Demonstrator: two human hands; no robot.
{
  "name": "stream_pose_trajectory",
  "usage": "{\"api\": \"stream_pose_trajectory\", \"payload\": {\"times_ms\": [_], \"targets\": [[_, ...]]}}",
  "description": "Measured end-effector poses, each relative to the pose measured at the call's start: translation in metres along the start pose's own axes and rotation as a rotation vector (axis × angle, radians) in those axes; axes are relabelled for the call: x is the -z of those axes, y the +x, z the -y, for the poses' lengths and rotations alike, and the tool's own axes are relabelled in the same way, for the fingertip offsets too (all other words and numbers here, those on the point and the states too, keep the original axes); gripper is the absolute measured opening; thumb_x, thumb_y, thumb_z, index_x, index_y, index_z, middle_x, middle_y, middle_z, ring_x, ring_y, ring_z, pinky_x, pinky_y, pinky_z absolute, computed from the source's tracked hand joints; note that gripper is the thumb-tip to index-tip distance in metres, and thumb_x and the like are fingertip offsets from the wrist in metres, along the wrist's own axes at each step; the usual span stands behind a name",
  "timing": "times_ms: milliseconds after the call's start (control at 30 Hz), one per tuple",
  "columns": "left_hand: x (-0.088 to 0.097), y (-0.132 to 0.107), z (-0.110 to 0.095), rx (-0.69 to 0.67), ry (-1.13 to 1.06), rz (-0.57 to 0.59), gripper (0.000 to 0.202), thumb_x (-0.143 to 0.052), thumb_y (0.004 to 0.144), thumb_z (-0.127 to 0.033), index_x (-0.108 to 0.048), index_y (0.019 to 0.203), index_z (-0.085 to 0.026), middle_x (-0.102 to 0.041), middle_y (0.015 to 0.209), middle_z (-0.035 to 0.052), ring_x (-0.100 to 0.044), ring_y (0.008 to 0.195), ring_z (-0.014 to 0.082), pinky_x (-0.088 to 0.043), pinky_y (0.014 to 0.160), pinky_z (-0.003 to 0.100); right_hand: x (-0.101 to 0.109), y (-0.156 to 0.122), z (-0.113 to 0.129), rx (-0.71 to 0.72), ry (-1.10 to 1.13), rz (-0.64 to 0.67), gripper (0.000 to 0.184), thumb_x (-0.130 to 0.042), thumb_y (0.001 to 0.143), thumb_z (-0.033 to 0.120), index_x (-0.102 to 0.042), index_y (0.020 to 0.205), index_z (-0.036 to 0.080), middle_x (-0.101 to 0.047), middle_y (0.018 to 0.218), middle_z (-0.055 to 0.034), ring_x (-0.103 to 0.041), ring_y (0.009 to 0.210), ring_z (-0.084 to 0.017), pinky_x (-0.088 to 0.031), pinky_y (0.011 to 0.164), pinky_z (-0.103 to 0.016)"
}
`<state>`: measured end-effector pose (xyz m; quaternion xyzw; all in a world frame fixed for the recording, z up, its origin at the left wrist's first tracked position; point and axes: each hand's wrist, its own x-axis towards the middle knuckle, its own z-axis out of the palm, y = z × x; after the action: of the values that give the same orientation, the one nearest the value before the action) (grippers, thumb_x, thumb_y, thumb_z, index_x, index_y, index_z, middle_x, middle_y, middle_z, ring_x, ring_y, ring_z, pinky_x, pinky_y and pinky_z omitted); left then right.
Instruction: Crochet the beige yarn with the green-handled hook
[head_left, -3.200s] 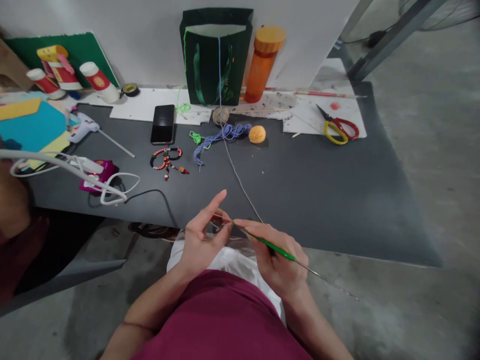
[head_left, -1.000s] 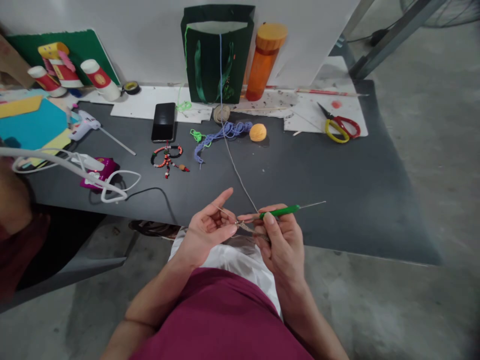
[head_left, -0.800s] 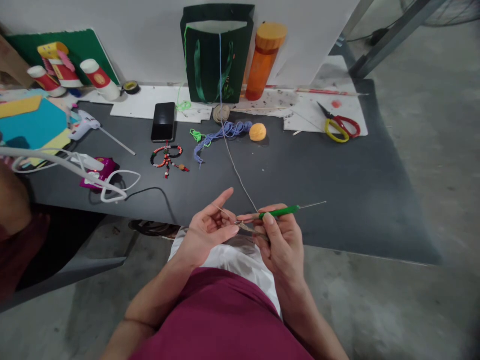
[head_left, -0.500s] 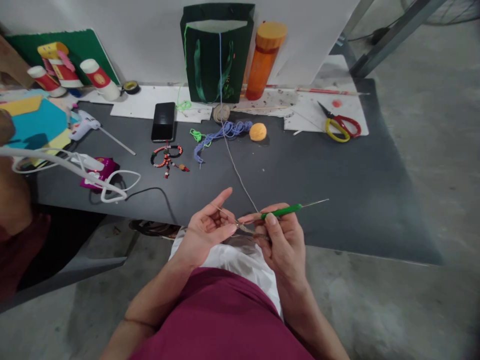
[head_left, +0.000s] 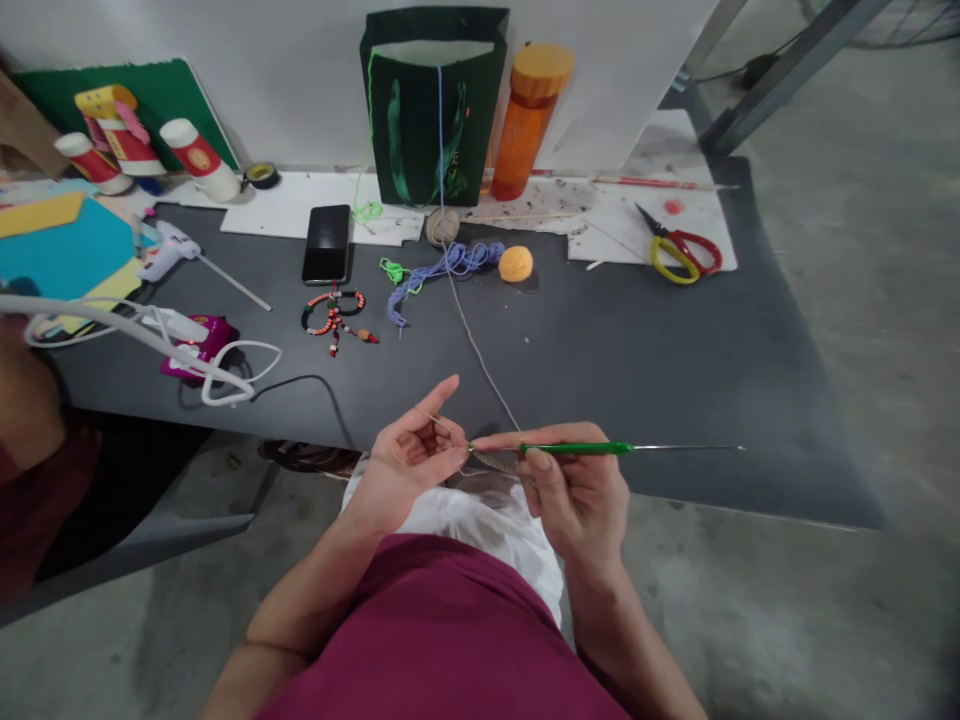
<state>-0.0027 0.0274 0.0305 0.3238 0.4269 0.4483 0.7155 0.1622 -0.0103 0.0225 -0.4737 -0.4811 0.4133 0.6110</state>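
In my right hand [head_left: 581,490] is a crochet hook [head_left: 577,449] with a green handle, its thin metal shaft pointing right. My left hand [head_left: 412,450] pinches a small strip of grey-brown crochet work [head_left: 491,461] between thumb and fingers, its index finger raised with yarn passing over it. The right index fingertip touches the work by the left thumb. A strand of grey yarn [head_left: 480,357] runs from the hands up across the table toward a grey yarn ball [head_left: 442,227]. Part of the work is hidden behind the right fingers.
On the table [head_left: 637,350] lie purple yarn [head_left: 465,260], a yellow yarn ball [head_left: 516,264], beads [head_left: 330,315], a phone [head_left: 327,245], scissors [head_left: 679,255] and a glue gun [head_left: 171,250]. Behind stand a green bag [head_left: 420,120] and an orange bottle [head_left: 525,130]. Another person's arm [head_left: 26,390] is at left.
The crochet hook has swung level, and more of its metal shaft shows to the right. My right hand has shifted slightly right; the left hand has barely moved.
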Motion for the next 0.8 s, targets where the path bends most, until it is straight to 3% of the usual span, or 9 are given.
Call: {"api": "stream_pose_trajectory", "payload": {"times_ms": [133, 233, 367, 633, 800], "targets": [[0.0, 0.0, -0.001, -0.026, 0.044, -0.013, 0.062, -0.085, 0.068, -0.009, -0.074, 0.126, -0.029, -0.068, 0.072, -0.0053, -0.055, 0.066, 0.0094, -0.047, 0.068, 0.025, 0.003, -0.001, 0.001, 0.108, -0.134, 0.028, 0.011, -0.064, 0.096, 0.024, -0.071, 0.101, 0.031, -0.085, 0.092, -0.0039, -0.077, 0.063, -0.02, -0.059, 0.046, -0.031], [0.0, 0.0, 0.0, -0.068, 0.093, -0.023, 0.062, -0.084, 0.068, -0.009, -0.073, 0.127, -0.028, -0.068, 0.071, -0.0055, -0.056, 0.067, 0.0105, -0.048, 0.069, 0.026, 0.003, -0.001, 0.002, 0.215, -0.2, 0.114, 0.028, -0.065, 0.092, 0.012, -0.072, 0.105, 0.036, -0.086, 0.099, 0.0, -0.082, 0.083, -0.023, -0.067, 0.064, -0.036], [-0.001, -0.002, 0.003, -0.14, 0.175, -0.07, 0.063, -0.081, 0.072, -0.009, -0.07, 0.131, -0.029, -0.069, 0.074, -0.0057, -0.059, 0.07, 0.0121, -0.049, 0.073, 0.027, 0.001, -0.002, 0.002, 0.292, -0.282, 0.182, 0.046, -0.063, 0.088, 0.0, -0.071, 0.115, 0.036, -0.084, 0.11, 0.0003, -0.082, 0.094, -0.022, -0.068, 0.077, -0.038], [-0.005, -0.005, 0.004, -0.2, 0.23, -0.108, 0.062, -0.079, 0.073, -0.007, -0.07, 0.13, -0.03, -0.07, 0.072, -0.007, -0.061, 0.069, 0.0118, -0.049, 0.074, 0.026, -0.007, -0.005, -0.013, 0.382, -0.389, 0.093, 0.044, -0.065, 0.088, 0.0, -0.074, 0.117, 0.032, -0.085, 0.106, -0.0044, -0.082, 0.088, -0.022, -0.067, 0.074, -0.035], [-0.006, -0.002, 0.006, -0.099, -0.019, -0.067, 0.065, -0.085, 0.069, -0.008, -0.071, 0.129, -0.032, -0.071, 0.07, -0.008, -0.061, 0.069, 0.0102, -0.05, 0.073, 0.023, -0.012, -0.009, -0.019, 0.41, -0.385, -0.008, 0.044, -0.072, 0.086, 0.003, -0.075, 0.115, 0.036, -0.085, 0.104, -0.0045, -0.08, 0.084, -0.021, -0.065, 0.066, -0.034]]}}
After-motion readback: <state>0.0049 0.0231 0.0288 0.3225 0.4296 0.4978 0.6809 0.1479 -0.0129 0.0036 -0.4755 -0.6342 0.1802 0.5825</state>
